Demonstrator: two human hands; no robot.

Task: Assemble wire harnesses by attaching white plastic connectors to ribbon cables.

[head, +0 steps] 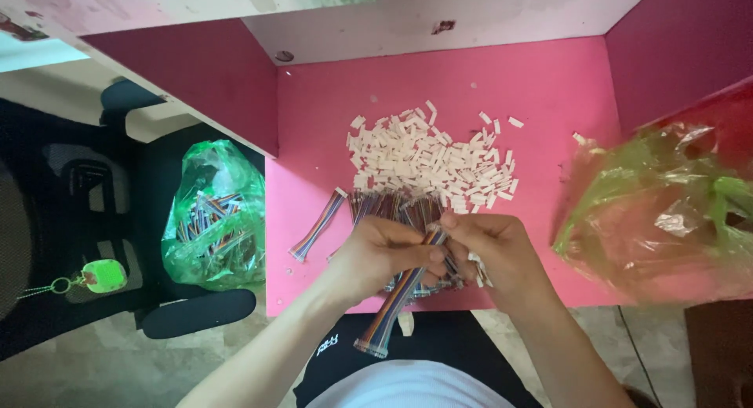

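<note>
1. A flat multicoloured ribbon cable (398,298) is held over the near edge of the pink table (549,102), running from the hands down and to the left toward the person's lap; its lower end hangs free.
2. The left hand (384,255) is curled around the upper part of the cable, fingers pressed together with the thumb on top.
3. The right hand (494,247) meets it from the right, thumb and forefinger pinching the upper end of the cable; a few small white pieces appear tucked under its palm.
4. The two hands touch at the fingertips.
5. Just beyond the hands lies a bundle of similar cables (392,208) on the table.
6. A single cable (318,226) lies apart to the left of that bundle.
7. Farther back, a heap of small white plastic connectors (427,161) is spread across the middle of the table.
8. At the right edge sits a crumpled green plastic bag (659,212), its contents not discernible.
9. To the left, off the table, a second green bag (213,216) holding more coloured cables rests on a black chair (86,188).
10. A green key fob (103,275) on a chain lies on the chair, near left.
</note>
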